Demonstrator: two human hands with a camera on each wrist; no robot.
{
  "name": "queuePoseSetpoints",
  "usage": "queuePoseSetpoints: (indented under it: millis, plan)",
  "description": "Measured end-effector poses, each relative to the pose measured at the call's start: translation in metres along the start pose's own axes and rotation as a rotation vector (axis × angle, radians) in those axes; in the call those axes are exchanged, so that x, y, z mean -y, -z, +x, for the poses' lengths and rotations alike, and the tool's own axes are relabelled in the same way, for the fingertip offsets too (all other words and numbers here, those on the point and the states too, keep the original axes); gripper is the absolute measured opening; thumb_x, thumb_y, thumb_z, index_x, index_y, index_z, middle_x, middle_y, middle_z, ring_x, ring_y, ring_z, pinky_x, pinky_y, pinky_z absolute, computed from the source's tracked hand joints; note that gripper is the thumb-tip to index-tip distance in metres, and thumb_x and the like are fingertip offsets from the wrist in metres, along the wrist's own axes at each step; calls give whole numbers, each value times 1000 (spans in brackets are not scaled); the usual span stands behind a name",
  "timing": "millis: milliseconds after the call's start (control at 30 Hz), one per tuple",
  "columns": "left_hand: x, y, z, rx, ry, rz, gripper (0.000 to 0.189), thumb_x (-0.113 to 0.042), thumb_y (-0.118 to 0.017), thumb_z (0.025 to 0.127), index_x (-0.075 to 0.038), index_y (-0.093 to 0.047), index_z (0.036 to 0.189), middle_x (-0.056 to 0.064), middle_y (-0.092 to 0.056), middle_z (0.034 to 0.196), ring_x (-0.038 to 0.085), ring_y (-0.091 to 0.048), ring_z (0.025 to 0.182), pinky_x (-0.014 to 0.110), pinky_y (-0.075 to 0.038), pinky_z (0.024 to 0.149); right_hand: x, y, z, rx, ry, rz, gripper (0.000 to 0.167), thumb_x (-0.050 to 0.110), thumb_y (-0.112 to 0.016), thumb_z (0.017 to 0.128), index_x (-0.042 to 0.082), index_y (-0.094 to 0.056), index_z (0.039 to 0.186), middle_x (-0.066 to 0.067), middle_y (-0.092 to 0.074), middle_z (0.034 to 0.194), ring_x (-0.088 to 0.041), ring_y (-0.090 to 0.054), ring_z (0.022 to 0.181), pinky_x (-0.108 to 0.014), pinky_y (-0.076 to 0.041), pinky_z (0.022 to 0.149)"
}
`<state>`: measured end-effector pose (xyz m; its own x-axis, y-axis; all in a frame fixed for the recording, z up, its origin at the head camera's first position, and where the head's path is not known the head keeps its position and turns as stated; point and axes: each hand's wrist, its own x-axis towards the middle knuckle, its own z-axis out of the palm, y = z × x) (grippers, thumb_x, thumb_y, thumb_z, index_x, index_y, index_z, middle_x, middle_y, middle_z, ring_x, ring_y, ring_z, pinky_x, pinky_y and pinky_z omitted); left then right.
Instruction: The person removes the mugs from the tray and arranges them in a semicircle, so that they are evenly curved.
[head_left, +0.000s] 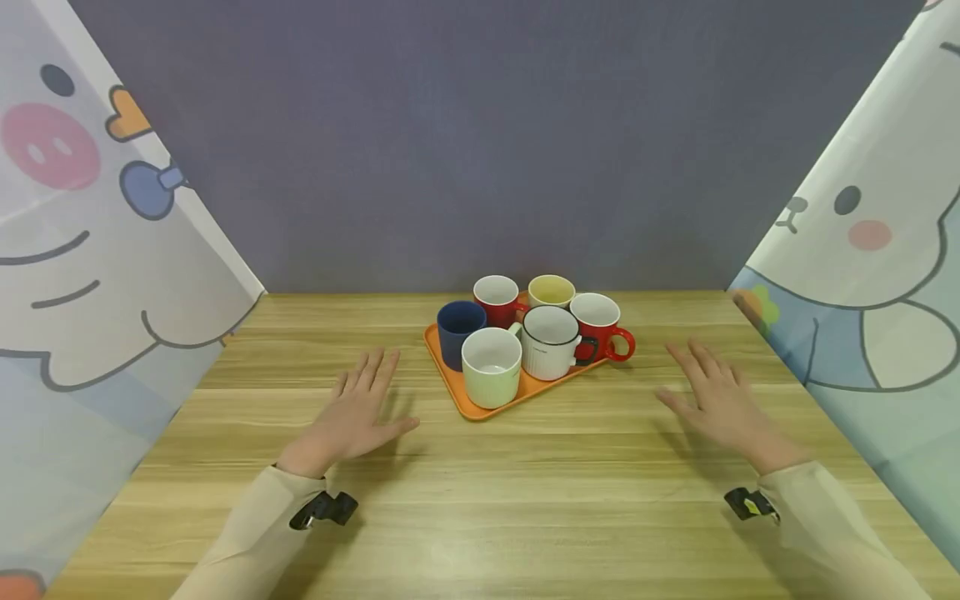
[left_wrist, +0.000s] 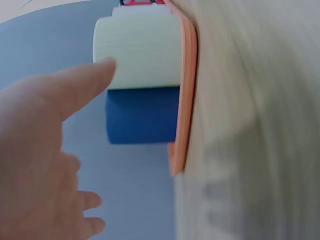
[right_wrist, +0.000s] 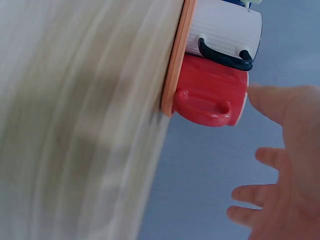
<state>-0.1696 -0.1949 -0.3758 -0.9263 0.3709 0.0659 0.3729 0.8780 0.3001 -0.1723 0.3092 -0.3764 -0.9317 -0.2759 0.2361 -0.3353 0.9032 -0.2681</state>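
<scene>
On an orange tray (head_left: 471, 410) several mugs stand upright, close together. At its near corner is a pale green mug (head_left: 491, 371), with a dark blue cup (head_left: 453, 337) behind it to the left. A white mug with a black rim and handle (head_left: 546, 354) stands in the middle, a red mug (head_left: 592, 337) to its right. Another red mug (head_left: 498, 310) and a yellow mug (head_left: 551, 290) are at the back. My left hand (head_left: 348, 421) hovers left of the tray, fingers spread. To the right of it my right hand (head_left: 723, 408) is held palm down, fingers straight. Both hold nothing.
The tray rests on a wood-grain table (head_left: 525, 517) near its back edge. A grey panel (head_left: 480, 150) rises behind, and cartoon-print cloths (head_left: 112, 275) flank the table on both sides.
</scene>
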Motion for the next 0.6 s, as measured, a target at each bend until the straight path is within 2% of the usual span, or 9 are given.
queuePoseSetpoints:
  millis: [200,433,600]
  plan:
    - [-1,-19,13,-78,-32,-154,98,-45,-64,94,4,-8,158,31,-13,160,51,-15,145,67,-21,114,-3,-10,9,-69,10,165,68,26,-64,98,-9,-32,147,-41,-34,142,-61,-34,126,-78,-31,95]
    - [-1,-40,26,-69,-4,-342,95,-37,-68,94,8,-11,156,33,-19,157,51,-22,142,63,-23,115,-7,-22,23,-153,22,289,56,7,-65,95,-17,-38,138,-38,-50,122,-52,-49,110,-66,-44,88]
    - [-4,-50,34,-71,29,-462,90,-28,-70,93,12,-16,153,32,-25,155,49,-26,142,60,-22,117,-9,-31,30,-139,-4,399,53,4,-62,96,-19,-37,137,-39,-50,120,-52,-50,110,-66,-44,90]
